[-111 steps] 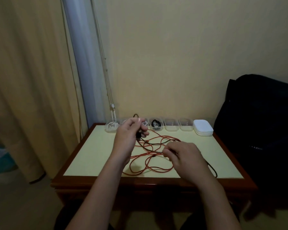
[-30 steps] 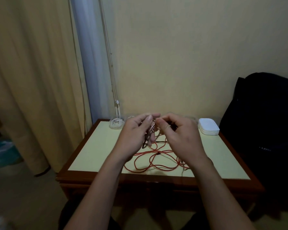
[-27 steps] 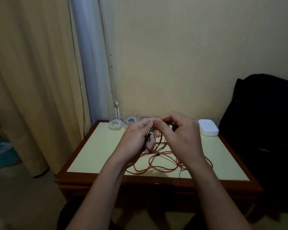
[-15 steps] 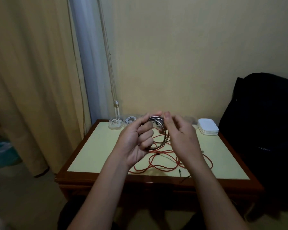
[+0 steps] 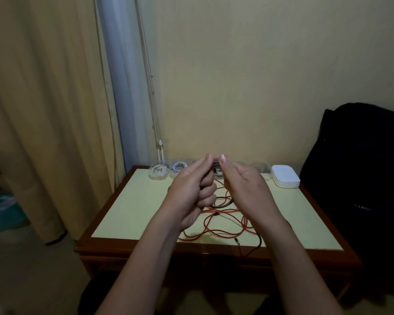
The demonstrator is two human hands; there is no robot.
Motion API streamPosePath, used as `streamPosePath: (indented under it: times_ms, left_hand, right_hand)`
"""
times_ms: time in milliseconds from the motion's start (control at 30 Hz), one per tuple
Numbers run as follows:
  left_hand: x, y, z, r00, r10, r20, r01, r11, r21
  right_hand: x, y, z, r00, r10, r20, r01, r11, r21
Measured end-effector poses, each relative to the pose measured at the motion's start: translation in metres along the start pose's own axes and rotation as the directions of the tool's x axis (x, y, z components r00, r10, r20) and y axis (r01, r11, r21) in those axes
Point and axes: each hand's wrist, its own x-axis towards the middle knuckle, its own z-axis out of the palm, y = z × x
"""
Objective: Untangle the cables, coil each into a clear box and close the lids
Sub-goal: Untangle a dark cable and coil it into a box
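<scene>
Above the middle of the table my left hand [image 5: 195, 192] grips a small coil of black cable [image 5: 223, 204], whose lower loop shows between my hands. My right hand [image 5: 243, 189] pinches the top of the same coil beside my left fingertips. The cable's free end [image 5: 250, 245] hangs over the table's front edge. A tangle of red cable [image 5: 216, 226] lies on the tabletop under my hands. Clear boxes stand in a row along the far edge; two at the left [image 5: 158, 173] [image 5: 179, 168] hold white coiled cables. My hands hide the middle boxes.
A stack of white lids [image 5: 285, 176] sits at the table's far right corner, next to a clear box [image 5: 259, 168]. The table [image 5: 127, 212] has a wooden rim. A black bag [image 5: 362, 178] stands to the right, a curtain [image 5: 43, 110] to the left.
The black cable has been wound into a small coil in my left hand. My right hand moved up to the coil's top, and the cable's loose end has been drawn shorter across the table's front.
</scene>
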Motion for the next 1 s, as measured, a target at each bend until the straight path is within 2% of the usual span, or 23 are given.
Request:
streamPosePath:
  times_ms: [100,200,367,633,800,900,1000]
  left_hand:
    - [0.001,-0.001,-0.002,1.0,-0.015,0.005,0.015,0.994,-0.111]
    - [0.004,0.0,-0.005,0.999,-0.034,-0.003,0.032,0.977,-0.212]
    - [0.01,0.009,-0.022,0.996,-0.064,-0.057,0.03,0.887,-0.461]
    - [0.007,0.026,-0.058,0.965,-0.029,-0.26,-0.148,0.76,-0.633]
    - [0.003,0.03,-0.066,0.906,-0.004,-0.424,-0.28,0.745,-0.605]
    - [0.005,0.026,-0.066,0.871,0.034,-0.491,-0.314,0.806,-0.502]
    - [0.008,0.019,-0.063,0.834,0.115,-0.539,-0.326,0.892,-0.314]
  right_hand:
    - [0.0,-0.001,0.0,1.0,-0.005,0.025,0.004,0.999,0.041]
    - [0.002,0.001,-0.001,0.999,0.051,0.014,-0.052,0.993,0.107]
    - [0.004,0.013,-0.005,0.997,0.02,-0.073,-0.015,0.997,0.071]
    - [-0.005,0.043,-0.022,0.974,0.042,-0.223,-0.064,0.994,-0.093]
    - [-0.013,0.054,-0.036,0.958,0.023,-0.286,-0.082,0.977,-0.195]
    - [-0.015,0.064,-0.04,0.963,-0.011,-0.268,-0.08,0.942,-0.327]
    - [-0.017,0.065,-0.035,0.977,-0.051,-0.207,-0.055,0.878,-0.476]
